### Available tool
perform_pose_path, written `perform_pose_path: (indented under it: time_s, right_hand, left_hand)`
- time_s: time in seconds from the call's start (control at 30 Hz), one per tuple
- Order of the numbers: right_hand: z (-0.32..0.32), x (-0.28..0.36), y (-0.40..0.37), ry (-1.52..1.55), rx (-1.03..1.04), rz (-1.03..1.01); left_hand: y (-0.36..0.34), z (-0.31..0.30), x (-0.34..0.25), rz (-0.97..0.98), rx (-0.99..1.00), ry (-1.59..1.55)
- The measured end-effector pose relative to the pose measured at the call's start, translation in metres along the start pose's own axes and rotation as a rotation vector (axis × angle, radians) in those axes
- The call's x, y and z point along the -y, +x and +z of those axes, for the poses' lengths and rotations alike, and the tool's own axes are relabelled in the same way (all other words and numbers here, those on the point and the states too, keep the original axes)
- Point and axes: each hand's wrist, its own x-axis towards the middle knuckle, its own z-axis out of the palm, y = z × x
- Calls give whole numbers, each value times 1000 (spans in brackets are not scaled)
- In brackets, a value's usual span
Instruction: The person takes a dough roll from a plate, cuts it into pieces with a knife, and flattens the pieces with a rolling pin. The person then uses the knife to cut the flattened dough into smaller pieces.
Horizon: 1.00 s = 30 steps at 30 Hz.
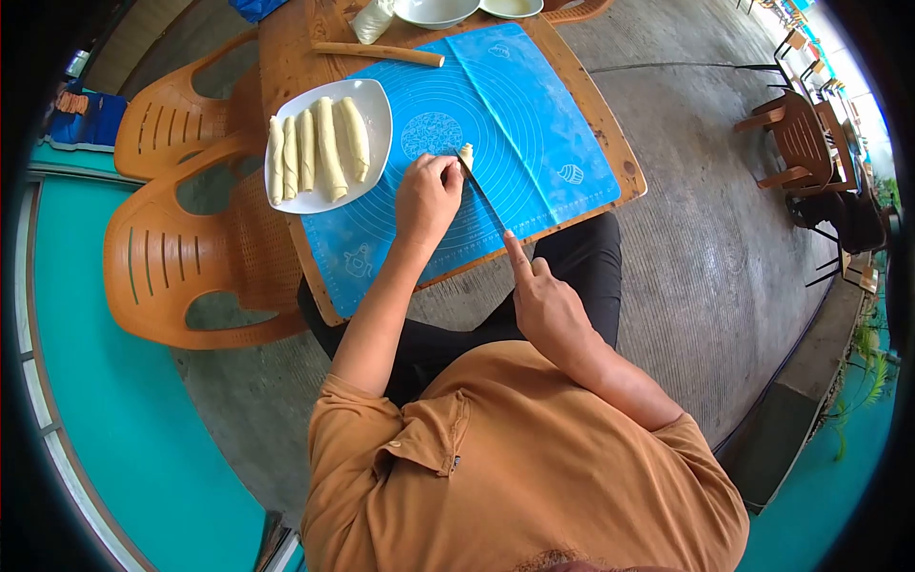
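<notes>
My right hand (551, 305) is closed around the handle of a knife (484, 195), with the index finger stretched along its top. The thin dark blade points away to the upper left. Its tip touches or lies just beside a short pale piece of rolled dough (466, 151) on the blue mat (400, 105). My left hand (429, 195) is closed, thumb and fingers pinched at the dough beside the blade; the fingers hide part of it. To the left, a white plate (383, 124) bears several long dough rolls (329, 148) side by side.
Behind the mat lie a wooden rolling pin (381, 53), a plastic bag (372, 19) and white bowls (437, 10) on the wooden table (286, 57). Orange plastic chairs (181, 253) stand close on the left. More chairs (796, 143) are far right.
</notes>
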Motion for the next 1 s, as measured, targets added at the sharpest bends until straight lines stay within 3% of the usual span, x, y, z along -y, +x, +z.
perform_pose_path:
  time_s: [0.3, 0.57, 0.67, 1.0]
  right_hand:
    - [0, -3, 1, -72, 19, 3]
    - [-4, -6, 1, -105, 10, -5]
    - [-8, -5, 1, -151, 28, -3]
    - [-9, -19, 4, 248, -54, -7]
  left_hand:
    - [32, -17, -5, -53, 126, 0]
    - [62, -26, -14, -74, 354, 57]
    - [54, -23, -10, -121, 281, 32]
    - [22, -22, -14, -123, 272, 85]
